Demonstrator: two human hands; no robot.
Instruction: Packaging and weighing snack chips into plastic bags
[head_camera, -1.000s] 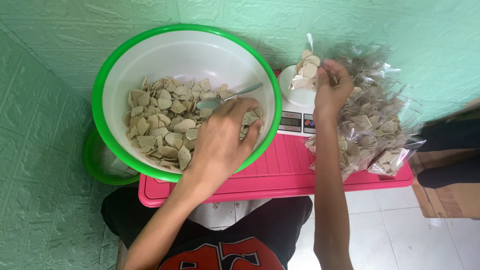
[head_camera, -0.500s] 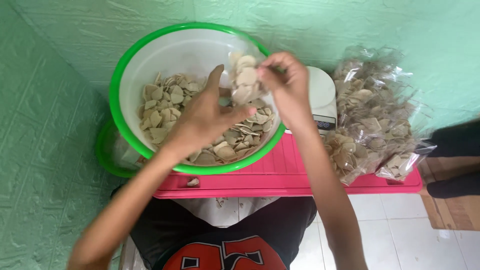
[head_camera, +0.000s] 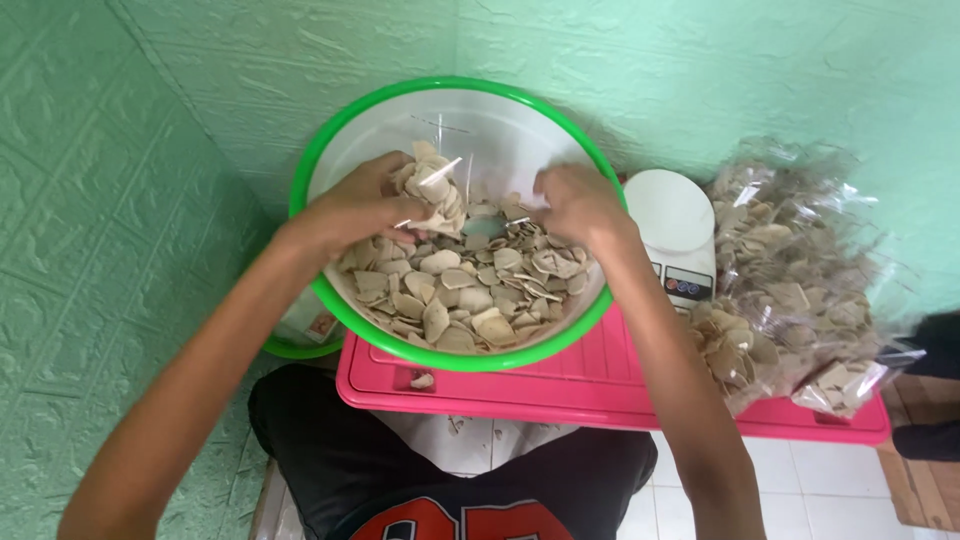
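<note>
Small clear bag (head_camera: 432, 190) of pale beige chips, over green-rimmed bowl (head_camera: 330, 160). Left hand (head_camera: 355, 208) closed around bag. Right hand (head_camera: 575, 205) curled, pinching bag's clear edge; exact grip unclear.

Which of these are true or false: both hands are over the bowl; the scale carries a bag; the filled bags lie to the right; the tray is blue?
1. Both hands are over the bowl. True: left hand and right hand are above the crackers in the green-rimmed bowl.
2. The scale carries a bag. False: its plate is bare.
3. Filled bags lie right of the scale. True.
4. The tray is blue. False: it is pink.
</note>
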